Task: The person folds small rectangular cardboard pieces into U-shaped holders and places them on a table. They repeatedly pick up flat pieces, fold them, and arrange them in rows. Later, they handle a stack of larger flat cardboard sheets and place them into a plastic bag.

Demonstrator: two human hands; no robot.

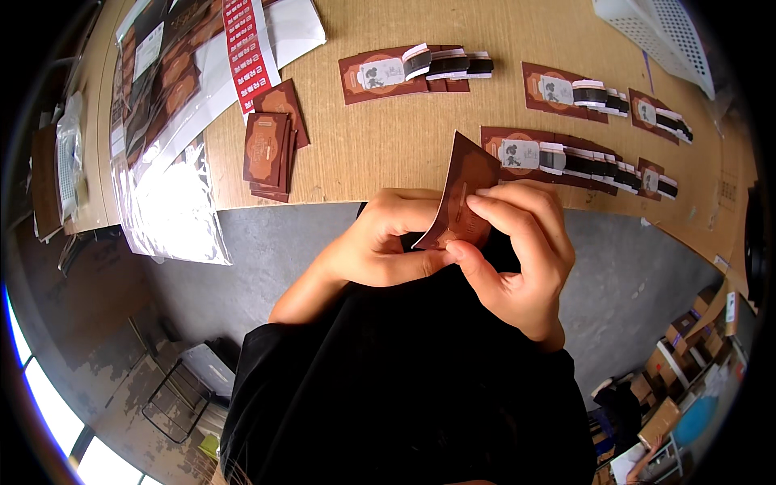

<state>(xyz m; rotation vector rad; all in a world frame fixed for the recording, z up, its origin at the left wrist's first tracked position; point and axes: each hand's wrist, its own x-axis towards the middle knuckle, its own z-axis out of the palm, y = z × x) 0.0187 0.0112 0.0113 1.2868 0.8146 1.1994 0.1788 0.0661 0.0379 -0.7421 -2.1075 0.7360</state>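
Note:
In front of my chest, near the table's edge, a reddish-brown printed card (471, 174) is bent between my two hands. My left hand (376, 242) grips its lower left side, thumb along the bottom. With thumb and fingertips, my right hand (533, 255) pinches its right side. Left of them lies a small pile of matching brown cards (265, 149). Just beyond my right hand, an overlapping row of brown cards (493, 141) carries a pale printed panel and black-and-white pieces. Similar fanned rows lie at the top middle (356, 85) and upper right (537, 77).
A clear plastic bag (174, 218) and printed sheets cover the table's left side, with a red label strip (246, 56) across them. A white perforated basket (659, 40) stands at the far right. Behind me are a folding chair (202, 372), cardboard boxes (663, 364) and part of another person (622, 412).

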